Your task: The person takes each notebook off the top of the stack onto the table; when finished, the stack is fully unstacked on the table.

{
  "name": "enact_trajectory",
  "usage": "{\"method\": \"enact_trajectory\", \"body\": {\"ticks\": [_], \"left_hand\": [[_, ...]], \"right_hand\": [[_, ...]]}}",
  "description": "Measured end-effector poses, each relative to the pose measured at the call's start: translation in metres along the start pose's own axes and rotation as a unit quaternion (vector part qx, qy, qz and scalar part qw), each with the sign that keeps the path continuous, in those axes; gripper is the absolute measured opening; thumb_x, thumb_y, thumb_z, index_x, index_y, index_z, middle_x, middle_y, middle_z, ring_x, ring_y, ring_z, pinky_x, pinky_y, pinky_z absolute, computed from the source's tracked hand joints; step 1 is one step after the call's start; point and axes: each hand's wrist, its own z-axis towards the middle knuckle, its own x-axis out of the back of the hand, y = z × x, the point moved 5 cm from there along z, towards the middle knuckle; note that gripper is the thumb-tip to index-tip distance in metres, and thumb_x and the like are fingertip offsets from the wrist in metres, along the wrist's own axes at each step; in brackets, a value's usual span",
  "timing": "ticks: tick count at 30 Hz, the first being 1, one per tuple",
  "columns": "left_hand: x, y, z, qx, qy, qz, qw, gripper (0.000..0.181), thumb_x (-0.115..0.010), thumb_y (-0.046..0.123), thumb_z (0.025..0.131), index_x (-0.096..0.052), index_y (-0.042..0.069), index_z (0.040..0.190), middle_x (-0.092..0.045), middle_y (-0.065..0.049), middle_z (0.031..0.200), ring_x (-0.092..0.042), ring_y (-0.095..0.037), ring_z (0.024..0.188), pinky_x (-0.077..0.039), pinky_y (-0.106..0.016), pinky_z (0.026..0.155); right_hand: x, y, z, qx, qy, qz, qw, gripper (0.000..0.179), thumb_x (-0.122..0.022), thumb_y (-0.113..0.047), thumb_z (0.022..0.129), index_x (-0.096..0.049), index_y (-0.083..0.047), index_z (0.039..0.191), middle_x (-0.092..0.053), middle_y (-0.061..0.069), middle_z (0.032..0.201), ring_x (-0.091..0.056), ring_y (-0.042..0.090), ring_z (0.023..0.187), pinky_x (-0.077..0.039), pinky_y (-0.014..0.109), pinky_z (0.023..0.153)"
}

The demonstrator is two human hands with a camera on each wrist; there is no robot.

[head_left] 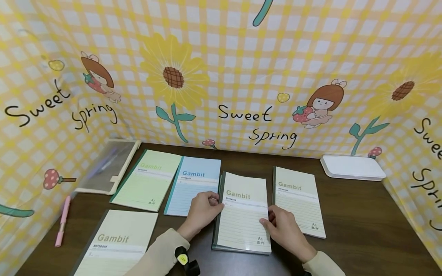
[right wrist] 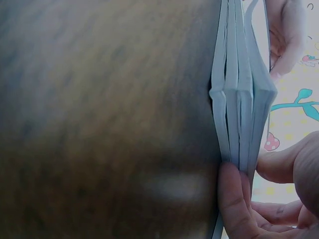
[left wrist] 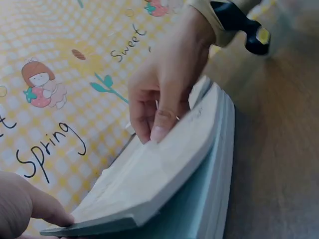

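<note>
A cream-covered Gambit notebook (head_left: 243, 226) tops a small stack in the middle of the table. My left hand (head_left: 203, 212) pinches its dark spine edge. My right hand (head_left: 288, 232) grips the opposite long edge, thumb on top. In the left wrist view, the top notebook (left wrist: 144, 174) is bowed and raised along one side, showing a blue-green cover (left wrist: 182, 199) beneath. Several layered page edges (right wrist: 241, 119) fill the right wrist view, with thumb and fingers of the right hand (right wrist: 239, 199) around them. The fingertips beneath the stack are partly hidden.
Around the stack lie a green notebook (head_left: 148, 184), a blue notebook (head_left: 197, 184) and more cream notebooks, one at right (head_left: 297, 199), another at front left (head_left: 119, 237). A zippered pouch (head_left: 107, 165), pink pen (head_left: 63, 220) and white box (head_left: 352, 166) sit farther out. Patterned cloth (head_left: 241, 76) surrounds the table.
</note>
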Motion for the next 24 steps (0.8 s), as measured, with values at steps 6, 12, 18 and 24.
{"method": "enact_trajectory", "body": {"ticks": [6, 12, 18, 24], "left_hand": [[-0.001, -0.003, -0.001, 0.019, -0.024, -0.031, 0.9990, 0.027, -0.069, 0.006, 0.084, -0.064, -0.006, 0.108, -0.065, -0.013, 0.084, -0.059, -0.015, 0.066, -0.053, -0.029, 0.048], [-0.001, -0.003, -0.004, 0.024, -0.045, -0.052, 0.9973, 0.026, -0.066, 0.005, 0.087, -0.061, -0.005, 0.111, -0.066, -0.018, 0.097, -0.062, -0.019, 0.074, -0.053, -0.032, 0.050], [0.003, -0.008, -0.008, 0.058, -0.077, -0.108, 0.9894, 0.029, -0.062, 0.001, 0.089, -0.053, -0.008, 0.116, -0.060, -0.027, 0.112, -0.063, -0.021, 0.078, -0.055, -0.034, 0.055], [0.030, -0.020, -0.016, 0.080, -0.064, -0.108, 0.9888, 0.026, -0.058, -0.002, 0.090, -0.052, -0.006, 0.115, -0.061, -0.026, 0.110, -0.063, -0.019, 0.072, -0.053, -0.034, 0.053]], "right_hand": [[-0.002, 0.000, -0.001, 0.003, 0.001, -0.001, 1.0000, 0.017, -0.075, -0.011, 0.083, -0.064, -0.002, 0.093, -0.055, -0.003, 0.067, -0.047, 0.005, 0.056, -0.041, 0.021, 0.053], [-0.003, 0.000, -0.002, 0.003, -0.003, 0.001, 1.0000, 0.018, -0.075, -0.011, 0.083, -0.065, -0.001, 0.095, -0.056, -0.003, 0.068, -0.049, 0.005, 0.057, -0.041, 0.021, 0.054], [-0.004, 0.000, -0.002, -0.002, -0.002, -0.006, 1.0000, 0.022, -0.075, -0.015, 0.084, -0.066, -0.002, 0.099, -0.058, -0.002, 0.071, -0.050, 0.005, 0.059, -0.042, 0.021, 0.055], [-0.003, -0.001, -0.002, 0.004, -0.004, -0.014, 0.9999, 0.021, -0.074, -0.009, 0.083, -0.065, 0.001, 0.099, -0.061, 0.001, 0.074, -0.053, 0.006, 0.061, -0.044, 0.022, 0.056]]}}
